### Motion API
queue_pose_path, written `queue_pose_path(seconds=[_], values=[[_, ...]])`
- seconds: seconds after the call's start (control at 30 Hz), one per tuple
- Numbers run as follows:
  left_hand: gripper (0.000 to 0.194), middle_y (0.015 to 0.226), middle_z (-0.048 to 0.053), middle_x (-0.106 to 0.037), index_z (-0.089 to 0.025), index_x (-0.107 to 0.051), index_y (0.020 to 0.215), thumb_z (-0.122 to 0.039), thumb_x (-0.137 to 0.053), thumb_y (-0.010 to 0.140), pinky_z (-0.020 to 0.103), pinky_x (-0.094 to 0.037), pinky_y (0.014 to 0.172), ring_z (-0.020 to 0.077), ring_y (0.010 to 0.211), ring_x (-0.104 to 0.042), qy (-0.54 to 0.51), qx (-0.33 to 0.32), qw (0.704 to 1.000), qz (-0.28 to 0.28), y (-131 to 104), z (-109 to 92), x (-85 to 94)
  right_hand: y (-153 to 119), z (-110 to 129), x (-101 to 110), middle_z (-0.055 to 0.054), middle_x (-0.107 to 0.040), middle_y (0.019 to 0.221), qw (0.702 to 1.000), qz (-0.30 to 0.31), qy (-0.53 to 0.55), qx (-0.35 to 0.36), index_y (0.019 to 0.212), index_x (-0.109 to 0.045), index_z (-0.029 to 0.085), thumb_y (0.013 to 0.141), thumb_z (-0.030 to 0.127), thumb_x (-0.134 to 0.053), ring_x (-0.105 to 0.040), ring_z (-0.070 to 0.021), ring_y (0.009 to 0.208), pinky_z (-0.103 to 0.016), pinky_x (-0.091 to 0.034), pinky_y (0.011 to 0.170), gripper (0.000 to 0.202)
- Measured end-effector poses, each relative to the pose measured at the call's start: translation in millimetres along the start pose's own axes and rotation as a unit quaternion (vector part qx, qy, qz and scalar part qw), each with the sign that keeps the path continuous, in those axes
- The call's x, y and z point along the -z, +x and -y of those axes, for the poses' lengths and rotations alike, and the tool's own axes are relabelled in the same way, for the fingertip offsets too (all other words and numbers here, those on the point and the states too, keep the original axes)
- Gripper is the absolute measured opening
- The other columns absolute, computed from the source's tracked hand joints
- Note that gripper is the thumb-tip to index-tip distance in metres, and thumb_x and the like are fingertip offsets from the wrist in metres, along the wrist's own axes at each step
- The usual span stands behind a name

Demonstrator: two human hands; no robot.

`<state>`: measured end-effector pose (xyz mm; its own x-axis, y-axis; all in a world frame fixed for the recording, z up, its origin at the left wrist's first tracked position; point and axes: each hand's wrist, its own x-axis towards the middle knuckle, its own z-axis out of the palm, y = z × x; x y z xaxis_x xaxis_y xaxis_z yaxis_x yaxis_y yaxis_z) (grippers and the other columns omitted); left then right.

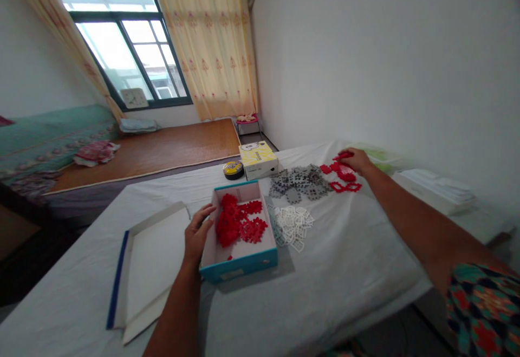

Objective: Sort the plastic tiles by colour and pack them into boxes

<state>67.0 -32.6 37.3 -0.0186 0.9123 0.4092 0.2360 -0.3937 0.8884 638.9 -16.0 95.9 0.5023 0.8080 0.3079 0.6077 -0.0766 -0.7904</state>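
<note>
I counted two hands, one open blue box (244, 273) and three groups of pieces on the white cloth (333, 270): one grey pile (300, 183), one white pile (294, 226) and one red cluster (344, 170). More red pieces (229, 224) lay inside the box, too overlapped to count. The left hand (197, 232), at the box's nine o'clock, had its fingers partly open and touching the side wall. The right hand (354, 159) reached the red cluster, out past the grey pile at two o'clock, fingers bent and touching it; I couldn't tell whether they gripped. The white pile sat at three, one shallow lid (156, 259) at eight, one round tin (233, 170) at twelve.
</note>
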Motion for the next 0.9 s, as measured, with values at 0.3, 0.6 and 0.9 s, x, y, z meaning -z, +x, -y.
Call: queue_pose_path(seconds=[0.3,0.6,0.9], values=[[0.034,0.123,0.009,-0.065,-0.019,-0.073,0.098,-0.032,-0.058,0.071,0.043,-0.035,0.111,0.0277,0.123,-0.053,-0.023,-0.011,1.000,-0.009,-5.9,-5.0,-3.6,-134.8,196.4,-143.3,-0.003,-0.070,0.090,0.905,0.325,0.175,0.209,0.099,-0.068,0.022,0.070,0.047,-0.074,-0.064,-0.0215,0.085,-0.040,-0.054,0.082,0.039],[0.033,0.122,0.010,-0.065,-0.017,-0.073,0.098,-0.033,-0.058,0.073,0.043,-0.034,0.111,0.0268,0.123,-0.054,-0.013,-0.020,1.000,-0.003,-6.9,-5.8,-4.1,-168.5,188.0,-166.7,-0.008,-0.054,0.139,0.868,0.362,0.130,0.315,0.135,-0.052,0.026,0.089,0.052,-0.054,-0.051,-0.0244,0.126,-0.044,-0.047,0.099,0.053],[0.036,0.128,0.008,-0.063,-0.020,-0.072,0.102,-0.041,-0.061,0.075,0.042,-0.033,0.113,0.0279,0.127,-0.051,0.016,-0.010,1.000,0.015,-1.5,0.5,2.2,-31.7,-16.0,-45.5,-0.014,-0.055,0.136,0.951,0.102,-0.204,0.211,0.134,-0.054,0.021,0.071,0.052,-0.068,-0.045,-0.0358,0.130,-0.055,-0.031,0.109,0.072]])
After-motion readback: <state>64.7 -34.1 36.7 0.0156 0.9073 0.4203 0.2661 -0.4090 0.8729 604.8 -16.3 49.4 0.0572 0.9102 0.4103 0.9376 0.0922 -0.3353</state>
